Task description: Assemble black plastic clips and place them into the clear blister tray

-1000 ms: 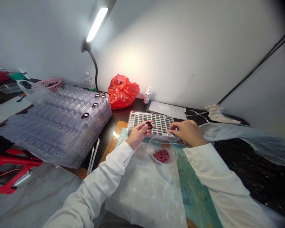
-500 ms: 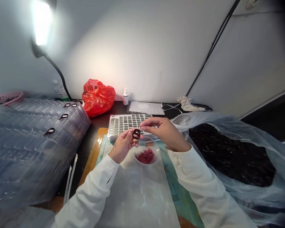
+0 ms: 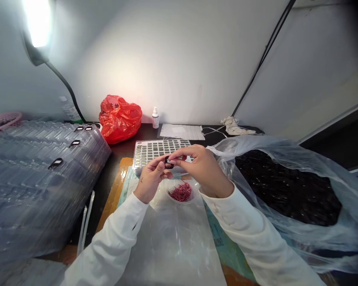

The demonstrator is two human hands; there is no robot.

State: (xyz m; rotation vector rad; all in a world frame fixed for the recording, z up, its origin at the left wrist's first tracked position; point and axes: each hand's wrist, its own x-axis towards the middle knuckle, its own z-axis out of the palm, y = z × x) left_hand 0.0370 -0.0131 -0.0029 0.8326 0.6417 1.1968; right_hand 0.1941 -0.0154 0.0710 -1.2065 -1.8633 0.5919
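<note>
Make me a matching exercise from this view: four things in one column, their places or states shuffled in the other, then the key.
1. Black part
2. Pink strips
3. Red bag
4. Lamp

A. In a bowl
B. Shining at the picture's upper left
C. In the left hand, with the right hand at it
D. On the black tabletop, left of the small white bottle

Pairs: 1-C, 2-A, 3-D, 4-B

I see a red bag (image 3: 120,119) at the bench's (image 3: 119,152) far edge | white bottle (image 3: 155,118) to its right | crumpled cloth (image 3: 238,129) farther right | lit lamp (image 3: 37,24) leftward
</note>
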